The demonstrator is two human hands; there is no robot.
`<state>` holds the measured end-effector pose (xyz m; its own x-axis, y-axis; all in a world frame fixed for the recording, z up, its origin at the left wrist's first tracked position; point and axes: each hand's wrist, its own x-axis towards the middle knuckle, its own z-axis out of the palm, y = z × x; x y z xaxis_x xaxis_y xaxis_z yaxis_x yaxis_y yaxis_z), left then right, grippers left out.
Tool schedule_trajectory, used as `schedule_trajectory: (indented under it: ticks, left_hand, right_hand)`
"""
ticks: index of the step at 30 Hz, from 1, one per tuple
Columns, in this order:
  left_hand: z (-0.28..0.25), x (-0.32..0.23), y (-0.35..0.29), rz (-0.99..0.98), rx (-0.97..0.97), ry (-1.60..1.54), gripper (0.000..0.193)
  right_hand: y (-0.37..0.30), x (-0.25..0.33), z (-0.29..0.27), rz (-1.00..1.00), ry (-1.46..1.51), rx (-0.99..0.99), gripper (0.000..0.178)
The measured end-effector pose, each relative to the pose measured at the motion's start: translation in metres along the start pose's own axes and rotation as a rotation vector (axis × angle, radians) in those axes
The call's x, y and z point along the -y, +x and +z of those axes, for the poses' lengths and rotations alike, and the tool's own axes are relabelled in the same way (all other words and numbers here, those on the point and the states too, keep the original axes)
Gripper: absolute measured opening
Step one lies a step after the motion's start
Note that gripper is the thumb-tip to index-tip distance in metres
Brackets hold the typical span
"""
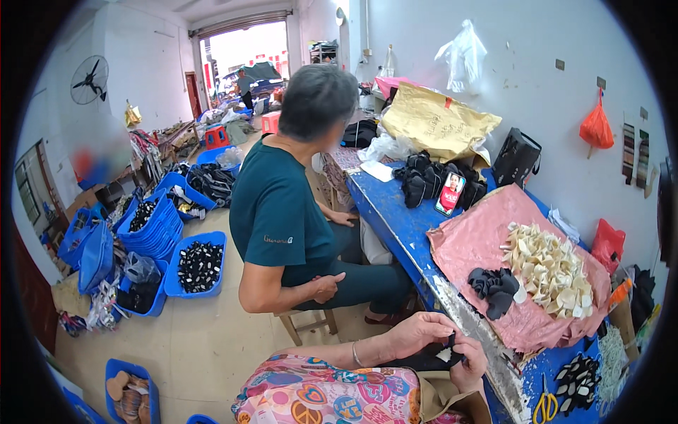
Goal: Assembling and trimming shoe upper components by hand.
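Note:
At the table's near edge, my left hand [424, 335], with a bracelet at the wrist, pinches one side of a small black fabric piece [450, 341]. My right hand [469, 362] has its thumb and fingers closed on the other side. A small cream-white bit [444, 355] shows between the hands against the black. Beyond them, a pink woven sheet [452, 244] bears a heap of cream-coloured curved pieces [554, 272] and a smaller pile of black fabric pieces [496, 290]. Several small black-and-white pieces [577, 381] lie to the right of my hands, beside yellow-handled scissors [545, 408].
A co-worker [282, 205] sits on a wooden stool close on my left. A lit phone [450, 193] leans on black bundles on the blue table [385, 205]. Blue baskets [198, 265] with small pieces stand on the floor at left. A black box-shaped thing [517, 159] stands by the wall.

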<state>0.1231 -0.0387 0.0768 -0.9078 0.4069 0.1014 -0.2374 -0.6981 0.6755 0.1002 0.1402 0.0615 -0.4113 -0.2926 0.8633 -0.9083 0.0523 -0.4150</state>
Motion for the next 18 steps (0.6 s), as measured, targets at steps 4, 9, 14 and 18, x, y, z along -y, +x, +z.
schedule_trajectory:
  ticks: [4, 9, 14, 18]
  left_hand:
    - [0.015, -0.002, -0.005, 0.447, -0.148, 0.752, 0.019]
    - [0.006, 0.001, 0.006, 0.440, -0.251, 0.781, 0.017]
    - [-0.011, -0.002, 0.019, 0.273, -0.193, 0.470, 0.016]
    - [-0.018, -0.003, 0.027, 0.187, -0.202, 0.272, 0.017]
  right_hand:
    - [0.012, -0.009, -0.015, -0.102, -0.100, 0.122, 0.036]
    - [0.025, -0.014, -0.021, -0.200, -0.163, 0.268, 0.036]
    - [0.029, -0.016, -0.026, -0.195, -0.180, 0.306, 0.039]
    - [0.022, -0.009, -0.017, 0.098, -0.114, 0.143, 0.041]
